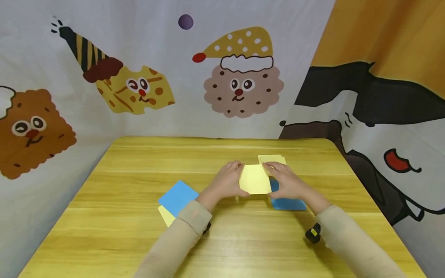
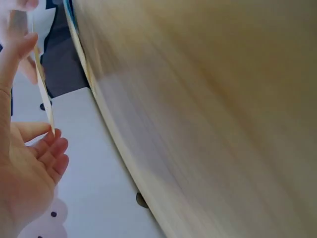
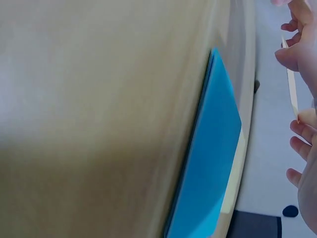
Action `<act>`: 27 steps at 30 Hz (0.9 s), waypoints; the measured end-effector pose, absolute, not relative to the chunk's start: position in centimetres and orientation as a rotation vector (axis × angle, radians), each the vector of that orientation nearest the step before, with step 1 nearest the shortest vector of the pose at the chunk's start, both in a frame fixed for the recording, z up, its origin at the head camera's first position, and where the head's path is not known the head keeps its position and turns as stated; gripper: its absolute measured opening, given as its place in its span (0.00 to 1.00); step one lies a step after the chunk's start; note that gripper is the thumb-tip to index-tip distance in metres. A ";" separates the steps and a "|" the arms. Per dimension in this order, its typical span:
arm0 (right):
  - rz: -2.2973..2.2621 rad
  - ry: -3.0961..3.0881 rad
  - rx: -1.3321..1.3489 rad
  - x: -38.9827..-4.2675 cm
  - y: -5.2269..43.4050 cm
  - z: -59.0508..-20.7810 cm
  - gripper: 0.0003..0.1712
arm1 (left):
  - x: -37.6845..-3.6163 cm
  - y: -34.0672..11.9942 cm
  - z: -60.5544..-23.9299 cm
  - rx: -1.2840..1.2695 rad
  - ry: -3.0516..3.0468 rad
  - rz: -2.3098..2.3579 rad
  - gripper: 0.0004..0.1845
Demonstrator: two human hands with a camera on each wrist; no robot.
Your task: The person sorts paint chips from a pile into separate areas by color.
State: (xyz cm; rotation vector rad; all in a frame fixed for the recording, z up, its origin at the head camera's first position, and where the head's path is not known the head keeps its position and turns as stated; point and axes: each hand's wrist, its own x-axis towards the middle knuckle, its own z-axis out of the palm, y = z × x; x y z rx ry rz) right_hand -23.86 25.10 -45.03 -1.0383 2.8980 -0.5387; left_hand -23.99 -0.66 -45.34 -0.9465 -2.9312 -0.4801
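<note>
A square yellow sheet of paper (image 1: 255, 179) is held up above the table between both hands. My left hand (image 1: 227, 180) pinches its left edge, thumb at the lower corner and fingers at the upper one. On the opposite edge, my right hand (image 1: 286, 183) pinches it the same way. Both wrist views show the paper (image 2: 44, 91) almost edge-on, thin and nearly flat. Beneath and beside the right hand lies a stack of blue squares (image 3: 205, 148), partly covered by that hand in the head view. Behind it are several pale yellow squares (image 1: 271, 158).
Left of the left forearm, a blue square (image 1: 179, 197) overlaps a yellow square (image 1: 165, 216) on the wooden table (image 1: 114, 231). A printed cloth (image 1: 194, 96) with cartoon figures hangs along the table's far edge and sides. A black wrist device (image 1: 313, 234) sits below the right sleeve.
</note>
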 end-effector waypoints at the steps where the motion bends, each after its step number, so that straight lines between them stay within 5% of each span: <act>1: -0.532 2.904 -1.037 -24.1 25.3 -45.0 0.60 | -24.3 -0.3 -45.4 -0.945 -2.931 -0.476 0.60; 27: -0.483 2.873 -0.817 -28.5 30.2 -45.1 0.60 | -29.3 5.8 -46.7 -0.938 -2.982 -0.334 0.54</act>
